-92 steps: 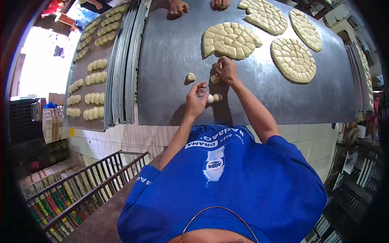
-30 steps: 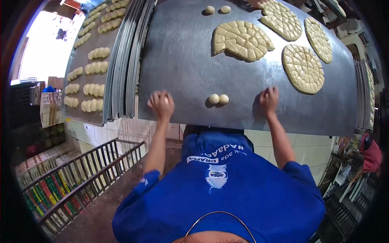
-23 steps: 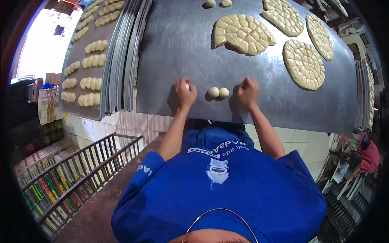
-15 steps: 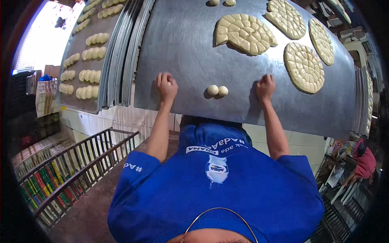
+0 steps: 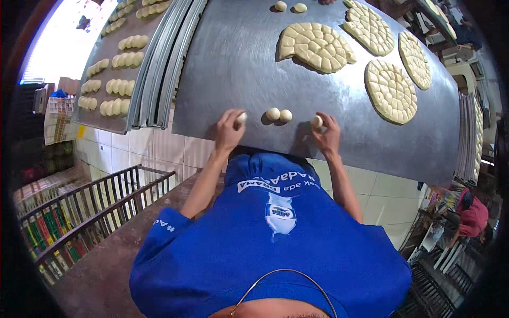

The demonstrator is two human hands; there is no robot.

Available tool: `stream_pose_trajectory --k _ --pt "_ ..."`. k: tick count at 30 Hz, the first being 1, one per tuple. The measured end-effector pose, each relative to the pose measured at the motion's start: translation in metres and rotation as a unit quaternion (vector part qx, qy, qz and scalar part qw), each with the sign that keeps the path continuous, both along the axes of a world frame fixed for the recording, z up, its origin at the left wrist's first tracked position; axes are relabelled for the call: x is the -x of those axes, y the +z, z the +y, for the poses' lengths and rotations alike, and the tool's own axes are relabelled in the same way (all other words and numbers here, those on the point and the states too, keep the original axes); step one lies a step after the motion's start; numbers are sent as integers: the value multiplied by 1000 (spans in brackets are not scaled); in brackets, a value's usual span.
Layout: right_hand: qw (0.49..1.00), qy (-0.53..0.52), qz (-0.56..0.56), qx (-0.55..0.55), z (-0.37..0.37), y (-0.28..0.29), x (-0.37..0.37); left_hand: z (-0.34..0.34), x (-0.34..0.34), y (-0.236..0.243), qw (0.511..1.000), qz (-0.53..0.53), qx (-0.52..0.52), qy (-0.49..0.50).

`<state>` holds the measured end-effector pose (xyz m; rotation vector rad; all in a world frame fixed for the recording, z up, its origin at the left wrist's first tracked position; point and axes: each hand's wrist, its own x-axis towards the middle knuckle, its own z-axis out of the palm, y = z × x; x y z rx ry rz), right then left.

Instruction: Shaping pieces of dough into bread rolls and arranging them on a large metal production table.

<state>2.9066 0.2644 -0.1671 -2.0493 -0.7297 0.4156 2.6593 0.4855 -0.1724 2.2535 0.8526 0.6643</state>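
My left hand point(image 5: 229, 129) is closed around a small pale dough ball point(image 5: 242, 117), near the front edge of the metal table point(image 5: 228, 63). A second dough ball point(image 5: 317, 121) sits in the fingers of my right hand point(image 5: 327, 132), at the same edge. Between the hands, two round dough balls point(image 5: 279, 114) rest side by side on the metal, touching neither hand. Farther off lies a flat dough disc point(image 5: 317, 47) cut into many pieces, with a gap at its near left. Another scored disc point(image 5: 391, 91) lies to the right of my right hand.
Trays point(image 5: 114, 66) with rows of dough balls stand stacked at the left. More scored discs point(image 5: 368, 26) lie at the far right. Part of another person's hand point(image 5: 327, 1) shows at the far edge. A dark slatted rack point(image 5: 101, 217) stands low at the left.
Both hands have moved inward toward the middle pair. Dough balls now show in their fingers, where they looked like closed fists before. A person's fingers have appeared at the far edge.
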Motion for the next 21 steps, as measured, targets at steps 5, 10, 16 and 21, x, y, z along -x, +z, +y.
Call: stream_pose_trajectory --k 5,10,16,21 --pt "953 244 -176 41 41 -16 -1 3 -53 -18 991 22 15 -133" --pt "894 330 -291 84 97 -6 8 8 4 32 997 -21 63 29" --pt "837 488 -224 107 108 -103 -33 16 108 39 971 -64 161 164" --pt "882 441 -165 24 272 107 78 55 224 35 860 -187 176 440"
